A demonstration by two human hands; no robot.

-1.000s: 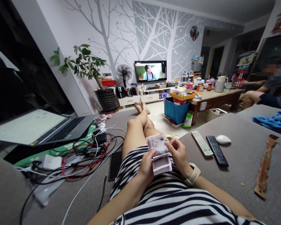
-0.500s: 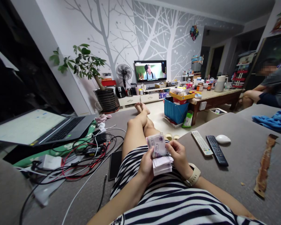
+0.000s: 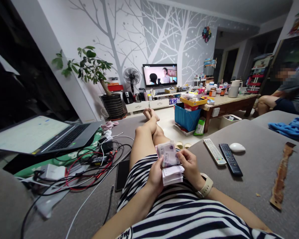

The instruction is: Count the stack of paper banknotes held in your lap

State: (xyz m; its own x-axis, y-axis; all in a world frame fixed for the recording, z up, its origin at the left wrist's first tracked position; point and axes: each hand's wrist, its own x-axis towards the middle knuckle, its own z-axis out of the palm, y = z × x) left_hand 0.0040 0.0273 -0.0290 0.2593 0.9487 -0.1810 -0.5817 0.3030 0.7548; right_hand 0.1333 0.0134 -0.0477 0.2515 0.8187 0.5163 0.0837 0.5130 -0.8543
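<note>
A bundle of purple-grey banknotes marked with a 5 is held above my lap, its lower part folded down toward me in layers. My left hand is closed round the left side of the bundle, thumb on top. At the right edge, my right hand pinches the notes between thumb and fingers. A pale watch is on my right wrist. Below the notes lies my black-and-white striped clothing. The undersides of the notes and some fingertips are hidden.
To the right on the grey sofa lie a white remote, a black remote, a mouse and a worn brown strip. At left are a laptop, tangled cables and a dark phone. A person sits far right.
Both hands and the banknotes stay almost in place, with only a very slight shift at the right hand's fingers. The television picture has changed.
</note>
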